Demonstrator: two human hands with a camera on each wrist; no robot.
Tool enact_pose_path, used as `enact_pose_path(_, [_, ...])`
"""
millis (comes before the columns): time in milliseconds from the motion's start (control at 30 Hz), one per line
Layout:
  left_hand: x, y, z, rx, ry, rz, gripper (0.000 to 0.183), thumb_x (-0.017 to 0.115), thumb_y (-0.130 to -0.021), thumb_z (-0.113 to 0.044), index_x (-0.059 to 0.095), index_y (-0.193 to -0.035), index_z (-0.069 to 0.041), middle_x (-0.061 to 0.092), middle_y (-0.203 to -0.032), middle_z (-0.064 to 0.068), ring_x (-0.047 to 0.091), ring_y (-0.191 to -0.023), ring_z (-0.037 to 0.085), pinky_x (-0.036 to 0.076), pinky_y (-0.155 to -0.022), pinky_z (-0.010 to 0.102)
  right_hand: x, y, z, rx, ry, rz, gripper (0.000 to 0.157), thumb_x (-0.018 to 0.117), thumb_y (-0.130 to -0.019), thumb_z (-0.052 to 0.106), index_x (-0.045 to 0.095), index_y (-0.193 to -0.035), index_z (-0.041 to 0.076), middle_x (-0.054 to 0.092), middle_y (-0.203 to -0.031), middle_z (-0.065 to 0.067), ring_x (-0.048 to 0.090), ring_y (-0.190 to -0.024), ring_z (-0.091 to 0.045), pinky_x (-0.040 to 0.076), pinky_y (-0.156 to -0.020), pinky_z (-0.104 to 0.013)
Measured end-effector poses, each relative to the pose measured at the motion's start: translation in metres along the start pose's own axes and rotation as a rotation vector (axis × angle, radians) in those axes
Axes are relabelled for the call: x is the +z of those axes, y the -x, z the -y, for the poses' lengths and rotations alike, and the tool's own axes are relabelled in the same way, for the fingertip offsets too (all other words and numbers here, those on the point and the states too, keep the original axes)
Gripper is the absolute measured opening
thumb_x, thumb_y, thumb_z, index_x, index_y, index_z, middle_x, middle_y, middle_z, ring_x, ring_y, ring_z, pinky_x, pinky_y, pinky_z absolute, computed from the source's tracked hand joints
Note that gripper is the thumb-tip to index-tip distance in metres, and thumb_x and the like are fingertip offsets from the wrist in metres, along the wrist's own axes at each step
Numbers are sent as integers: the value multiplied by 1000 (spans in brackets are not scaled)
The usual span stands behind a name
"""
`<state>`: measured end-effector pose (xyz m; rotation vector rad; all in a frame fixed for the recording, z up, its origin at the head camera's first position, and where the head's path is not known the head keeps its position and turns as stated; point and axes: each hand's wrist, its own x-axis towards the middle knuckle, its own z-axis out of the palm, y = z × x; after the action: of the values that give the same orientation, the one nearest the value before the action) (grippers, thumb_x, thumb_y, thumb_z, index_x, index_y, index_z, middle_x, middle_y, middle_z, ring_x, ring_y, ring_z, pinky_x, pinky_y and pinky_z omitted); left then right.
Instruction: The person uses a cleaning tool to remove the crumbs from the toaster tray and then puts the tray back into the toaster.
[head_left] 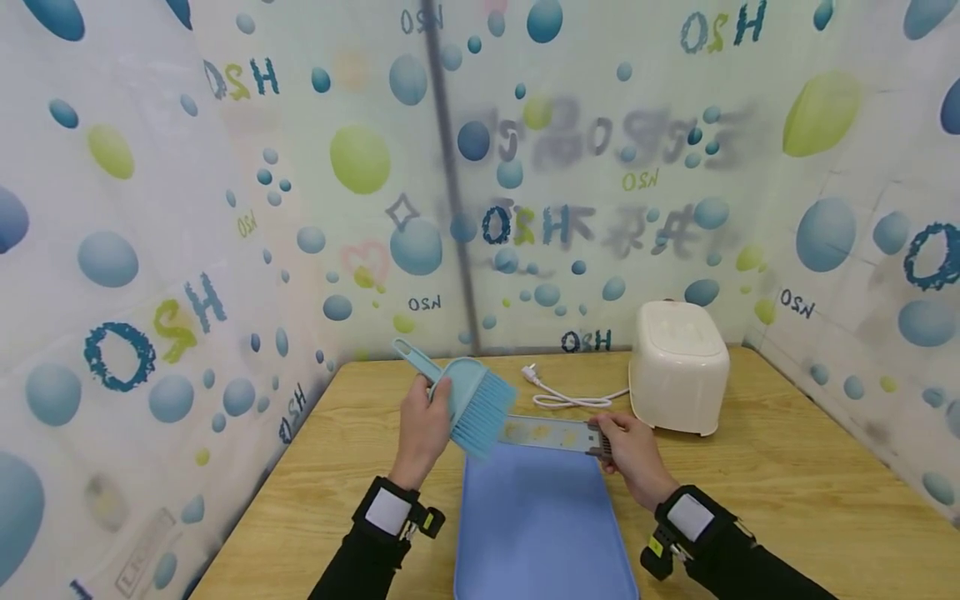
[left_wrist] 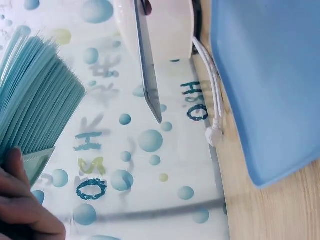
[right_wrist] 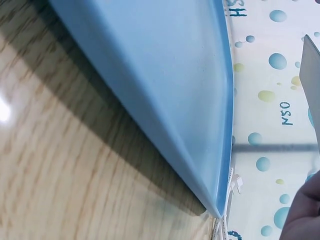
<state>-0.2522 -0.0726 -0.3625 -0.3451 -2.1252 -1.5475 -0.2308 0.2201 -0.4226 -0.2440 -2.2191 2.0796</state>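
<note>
My left hand (head_left: 425,421) grips a light-blue hand brush (head_left: 459,385), its bristles (left_wrist: 42,95) fanned out toward the right. My right hand (head_left: 633,454) pinches the dark end of a flat metal crumb tray (head_left: 551,434) that carries yellowish-brown crumbs or stains. The bristles are close to the crumb tray's left end in the head view; whether they touch there I cannot tell, though a gap shows in the left wrist view. Both are held above the far end of a blue plastic tray (head_left: 546,533). Only an edge of the crumb tray (right_wrist: 311,82) shows in the right wrist view.
A white toaster (head_left: 678,367) stands at the back right of the wooden table (head_left: 787,483). Its white cord (head_left: 573,402) lies coiled behind the blue tray, with the plug (head_left: 529,372) toward the left. Patterned curtains (head_left: 360,250) surround the table's back and sides.
</note>
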Motion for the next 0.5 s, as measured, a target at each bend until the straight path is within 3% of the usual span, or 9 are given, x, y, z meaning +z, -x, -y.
enact_pose_path(233, [27,-1,-19,-66,69,8,26,49,-106,-20,60,-108,3,55,-79,10,54,-65,19,46,-56,31,3,1,0,5,4,-3,38,43,-110,21,56,-131,-8,62,-102,-14,56,-66,-15,46,-49,-24])
enact_pose_path(300, [36,0,-24,-82,70,10,26,49,-106,-20,60,-109,3,58,-83,11,55,-70,20,46,-60,31,4,1,0,3,6,-4,38,43,-110,21,56,-131,-8,62,-101,-14,55,-65,-15,46,-49,-24])
enact_pose_path(500, [63,11,-30,-149,51,77,30,44,-107,-26,56,-112,1,57,-83,10,57,-69,19,45,-57,31,7,1,4,9,5,1,38,42,-111,22,56,-132,-7,60,-103,-15,54,-66,-16,46,-50,-24])
